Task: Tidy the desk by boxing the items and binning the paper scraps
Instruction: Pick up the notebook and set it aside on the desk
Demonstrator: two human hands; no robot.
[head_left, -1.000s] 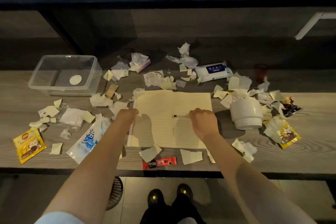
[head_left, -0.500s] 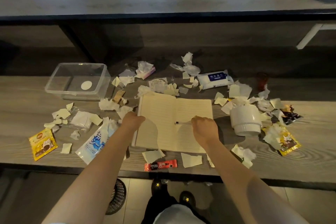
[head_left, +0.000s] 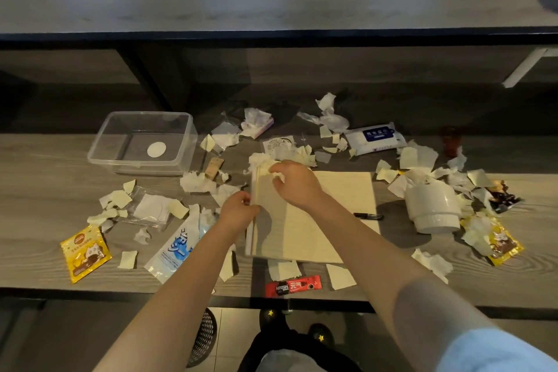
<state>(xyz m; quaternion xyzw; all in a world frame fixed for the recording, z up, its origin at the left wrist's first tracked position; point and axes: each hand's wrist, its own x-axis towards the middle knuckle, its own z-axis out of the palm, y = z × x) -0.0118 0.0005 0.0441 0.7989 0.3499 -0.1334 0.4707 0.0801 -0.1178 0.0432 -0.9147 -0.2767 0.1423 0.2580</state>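
Cream pages of the notebook (head_left: 302, 229) still lie flat on the worktop (head_left: 39, 220), but the right hand (head_left: 297, 186) has left the pen (head_left: 367, 216). The pen now lies loose at the notebook's right edge. That hand has crossed to the far left corner of the notebook, where its fingers curl around a crumpled white scrap (head_left: 262, 161). The left hand (head_left: 238, 210) has stayed at the notebook's left edge and clamps the stack of pages there.

I judge this a switch from boxing to binning, with the scrap being cleared off the page first. Little of the task looks done. The clear box (head_left: 99, 157) sits well apart at the far left and holds only a white disc. Torn paper, snack packets, a wipes pack (head_left: 374, 137) and an upturned white cup (head_left: 431, 205) lie scattered across the worktop. The wire bin (head_left: 203, 338) stands on the floor below the near edge, so the scrap must be carried back and down.
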